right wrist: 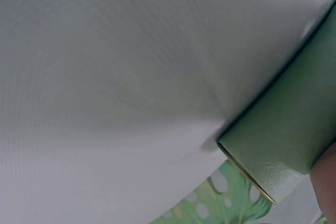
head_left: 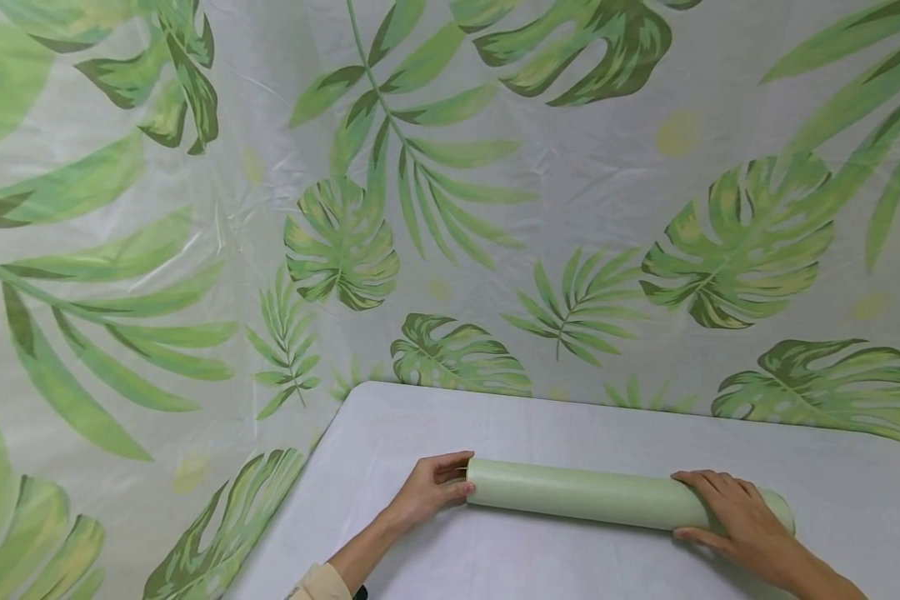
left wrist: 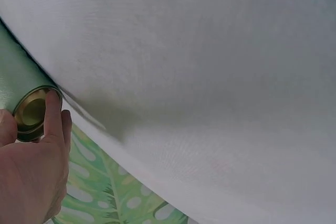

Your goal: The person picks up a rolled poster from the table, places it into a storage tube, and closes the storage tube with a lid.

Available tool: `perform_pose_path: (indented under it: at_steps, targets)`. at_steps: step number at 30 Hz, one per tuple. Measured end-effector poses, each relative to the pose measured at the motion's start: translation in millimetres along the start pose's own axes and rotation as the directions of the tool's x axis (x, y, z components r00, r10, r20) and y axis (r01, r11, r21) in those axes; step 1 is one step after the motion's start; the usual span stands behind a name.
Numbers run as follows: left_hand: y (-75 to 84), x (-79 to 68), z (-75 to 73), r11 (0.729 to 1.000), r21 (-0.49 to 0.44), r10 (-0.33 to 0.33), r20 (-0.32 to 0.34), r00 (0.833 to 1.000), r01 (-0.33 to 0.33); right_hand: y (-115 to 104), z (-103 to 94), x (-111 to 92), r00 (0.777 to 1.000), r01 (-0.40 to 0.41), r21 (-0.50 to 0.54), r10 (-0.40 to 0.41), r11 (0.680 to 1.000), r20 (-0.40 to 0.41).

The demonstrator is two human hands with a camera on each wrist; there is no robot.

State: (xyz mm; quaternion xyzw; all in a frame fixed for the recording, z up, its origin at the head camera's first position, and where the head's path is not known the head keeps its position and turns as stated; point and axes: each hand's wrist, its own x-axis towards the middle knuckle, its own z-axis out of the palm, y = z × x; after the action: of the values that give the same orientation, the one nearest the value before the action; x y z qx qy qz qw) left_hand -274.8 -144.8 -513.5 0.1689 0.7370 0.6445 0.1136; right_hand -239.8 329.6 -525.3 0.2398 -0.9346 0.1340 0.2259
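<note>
A long pale green tube (head_left: 577, 493) lies across the white table, with a gold-coloured metal end cap (left wrist: 34, 112) recessed in its left end. My left hand (head_left: 427, 490) holds that end, thumb on the near side of the rim and other fingers at the far side. In the left wrist view one finger reaches over the cap. Toward the other end, my right hand (head_left: 742, 517) grips the tube from above, with the thumb on its near side and the fingers over the top. A thin gold rim edges the tube's right end in the right wrist view.
The white table (head_left: 540, 429) has rounded back corners. Behind it and to its left hangs a shiny sheet (head_left: 450, 275) printed with green leaves, reaching down to the table's edges.
</note>
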Motion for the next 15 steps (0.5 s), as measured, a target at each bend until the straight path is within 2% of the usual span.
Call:
perform_pose_path:
  at_steps: [8,12,15]
  targets:
    - [2.4,-1.3,-1.1,0.999,0.036,0.008,-0.011,1.000,-0.007,-1,-4.8,-6,0.997,-0.069,-0.005,0.069,0.998,0.021]
    - [5.6,-4.5,-7.5,0.996,0.086,0.026,-0.034,0.999,-0.023,3,-14.1,-9,0.987,-0.143,0.022,0.141,0.989,0.075]
    - [9.5,-7.6,-14.1,0.990,0.139,0.041,-0.050,0.998,-0.034,8,-23.5,-11,0.983,-0.169,0.037,0.166,0.985,0.083]
